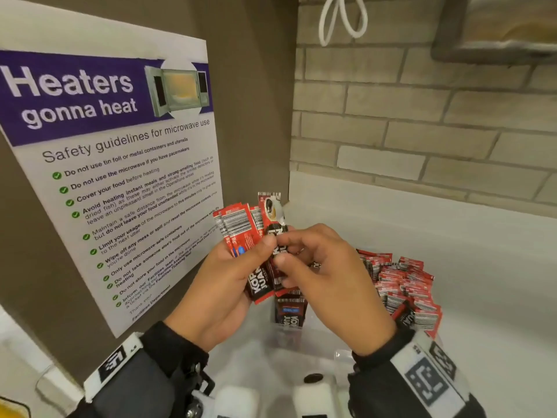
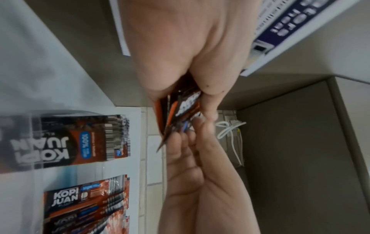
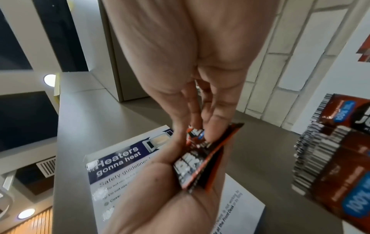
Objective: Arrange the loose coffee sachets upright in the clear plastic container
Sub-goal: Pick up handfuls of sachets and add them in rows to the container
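Left hand (image 1: 223,276) grips a fanned bunch of coffee sachets (image 1: 241,227); right hand (image 1: 328,273) pinches one, hiding their middles. The clear plastic container (image 1: 340,354) is barely discernible below.

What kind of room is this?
Probably a shared office pantry. A microwave safety poster signed by a Facilities Department hangs on the wall, and coffee sachets stand packed in a clear container on the counter.
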